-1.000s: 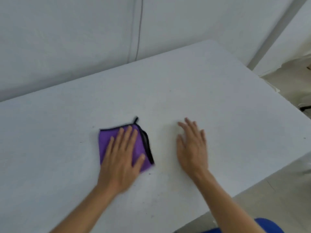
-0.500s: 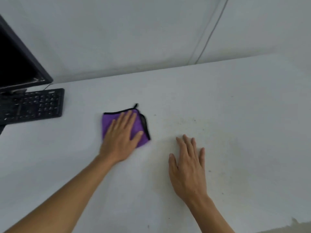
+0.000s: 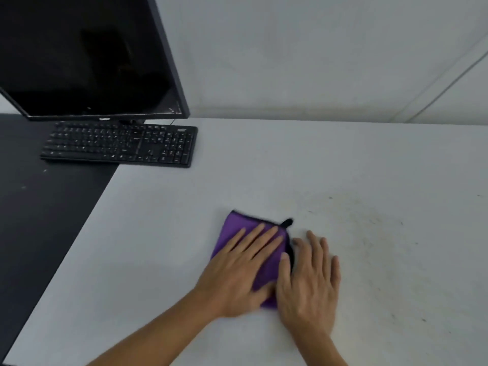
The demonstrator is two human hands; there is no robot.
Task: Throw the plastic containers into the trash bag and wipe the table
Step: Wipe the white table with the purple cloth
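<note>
- Head view: a wide, pale grey-white table (image 3: 343, 165) fills most of the picture, with a plain pale wall behind it.
- A folded purple microfibre cloth with a black stitched edge and a small black loop at one corner (image 3: 239, 232) lies flat on the table, a little below and left of the middle of the picture.
- The left hand (image 3: 239, 270) lies palm down on the cloth, its fingers (image 3: 253, 237) straight and slightly spread, pressing flat rather than gripping; the thumb reaches over the cloth's right part.
- The right hand (image 3: 310, 280) lies palm down on the table just to the right of the cloth, its fingers straight and close together; its thumb side meets the black edge of the cloth and the left thumb. Whether it rests on the cloth's edge or only beside it cannot be told.
- Both hands are a little blurred; both forearms are bare and come in from the bottom edge.
- Faint brownish smudges and small dark specks (image 3: 369, 220) mark the table to the right of the hands, up towards the middle right.
- A black computer keyboard (image 3: 118, 145) lies at upper left, partly on the pale table and partly on a matte black surface (image 3: 39, 220) that adjoins the table's left side.
- A black flat monitor with a dark screen (image 3: 87, 56) stands behind the keyboard in the top left corner, tilted in this wide-angle view.
- No plastic containers or trash bag appear in this view.
</note>
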